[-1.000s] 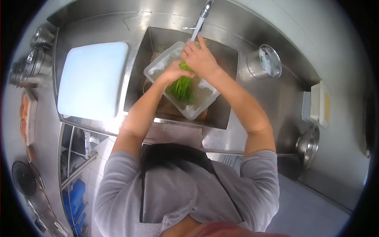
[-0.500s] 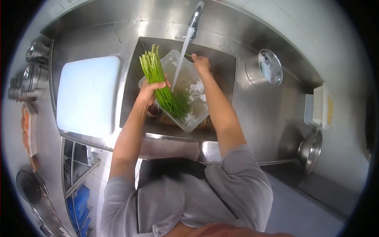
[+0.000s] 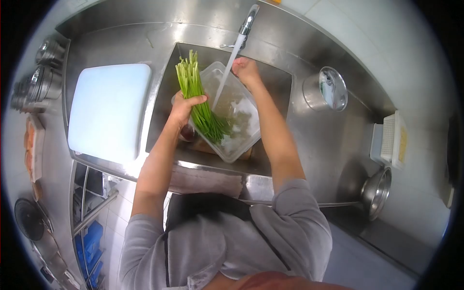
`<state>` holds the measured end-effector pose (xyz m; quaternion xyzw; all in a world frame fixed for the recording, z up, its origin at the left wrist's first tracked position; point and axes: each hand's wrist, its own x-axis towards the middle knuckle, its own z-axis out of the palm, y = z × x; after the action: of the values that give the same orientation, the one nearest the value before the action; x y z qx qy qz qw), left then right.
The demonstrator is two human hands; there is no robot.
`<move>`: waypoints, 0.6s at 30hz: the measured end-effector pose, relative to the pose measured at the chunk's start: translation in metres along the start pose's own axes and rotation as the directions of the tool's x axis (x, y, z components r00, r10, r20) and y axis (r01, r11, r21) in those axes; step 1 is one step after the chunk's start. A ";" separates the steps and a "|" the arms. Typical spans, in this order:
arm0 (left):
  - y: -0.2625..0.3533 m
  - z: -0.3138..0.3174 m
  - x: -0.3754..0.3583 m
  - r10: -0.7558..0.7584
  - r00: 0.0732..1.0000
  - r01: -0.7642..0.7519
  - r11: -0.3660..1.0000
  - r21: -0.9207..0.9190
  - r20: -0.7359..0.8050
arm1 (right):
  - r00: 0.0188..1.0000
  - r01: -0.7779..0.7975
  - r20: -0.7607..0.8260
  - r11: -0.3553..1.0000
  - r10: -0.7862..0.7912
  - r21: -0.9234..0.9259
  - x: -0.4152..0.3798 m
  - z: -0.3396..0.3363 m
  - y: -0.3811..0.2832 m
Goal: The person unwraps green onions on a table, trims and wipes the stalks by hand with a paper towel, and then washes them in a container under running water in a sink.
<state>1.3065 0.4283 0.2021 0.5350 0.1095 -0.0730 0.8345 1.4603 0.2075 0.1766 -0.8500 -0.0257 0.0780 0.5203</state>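
A thick bunch of long green stalks is wrapped in my left hand, its pale ends up and its lower part dipping into a clear plastic tub. The tub of water sits tilted in the steel sink. Water runs from the tap into the tub, passing between my hands. My right hand is beyond the tub's far right edge, near the stream, with its fingers curled in; whatever they may hold is too small to make out.
Left of the sink lies a white cutting board. A steel pot stands on the right counter, with a white basket and a steel bowl further right. Metal containers line the far left.
The thin green stalk at my right hand no longer shows, and that hand has curled closed slightly higher up. The bunch in my left hand stands a little more upright. The whole view has shifted slightly.
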 end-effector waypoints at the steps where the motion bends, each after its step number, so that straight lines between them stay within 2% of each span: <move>1: 0.003 0.001 -0.002 0.002 1.000 -0.002 0.999 0.032 -0.005 | 0.996 -0.007 0.093 0.996 -0.002 0.094 -0.010 -0.009 -0.019; 2: 0.008 0.003 -0.005 0.004 1.000 -0.003 0.998 0.062 -0.012 | 0.982 -0.022 0.186 0.982 -0.013 0.185 -0.023 -0.017 -0.038; 3: 0.011 0.006 -0.008 0.008 1.000 -0.006 0.996 0.089 -0.020 | 0.968 0.041 0.239 0.984 -0.082 0.172 -0.041 -0.022 -0.051; 6: 0.015 0.011 -0.012 0.037 0.999 -0.041 0.988 0.152 0.030 | 0.804 0.113 0.594 0.989 -0.033 -0.097 -0.094 -0.045 -0.083; 7: 0.018 0.017 -0.014 0.032 0.998 -0.041 0.983 0.180 0.051 | 0.781 0.109 0.625 0.989 -0.023 -0.099 -0.113 -0.055 -0.101; 9: 0.029 0.039 -0.021 0.078 0.977 -0.106 0.985 0.135 0.197 | 0.737 0.096 0.676 0.990 0.002 -0.107 -0.142 -0.073 -0.131; 10: 0.033 0.048 -0.025 0.100 0.957 -0.133 0.985 0.106 0.272 | 0.815 0.124 0.577 0.989 -0.059 -0.074 -0.146 -0.074 -0.132; 11: 0.035 0.055 -0.027 0.009 0.943 -0.069 0.984 0.167 0.334 | 0.878 0.162 0.464 0.986 -0.122 -0.046 -0.146 -0.075 -0.133; 12: 0.031 0.062 -0.027 -0.019 0.926 -0.030 0.992 0.125 0.376 | 0.923 0.201 0.340 0.979 -0.181 -0.024 -0.144 -0.076 -0.133; 13: 0.025 0.069 -0.024 -0.046 0.907 0.010 0.996 0.087 0.419 | 0.952 0.129 0.254 0.978 -0.168 0.163 -0.132 -0.062 -0.109; 14: 0.018 0.074 -0.022 -0.069 0.886 0.050 0.997 0.052 0.460 | 0.977 0.135 0.140 0.976 -0.160 0.173 -0.122 -0.047 -0.087; 16: 0.000 0.075 -0.017 -0.106 0.919 0.135 0.989 -0.051 0.380 | 0.986 0.155 -0.084 0.969 -0.141 0.191 -0.111 -0.020 -0.057; 18: -0.013 0.073 -0.016 -0.160 0.938 0.217 0.963 -0.160 0.309 | 0.990 0.089 -0.127 0.968 -0.061 0.236 -0.115 -0.004 -0.057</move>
<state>1.2953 0.3564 0.2241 0.4227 0.0420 -0.2204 0.8781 1.3492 0.2151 0.2410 -0.7822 -0.0172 0.0101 0.6228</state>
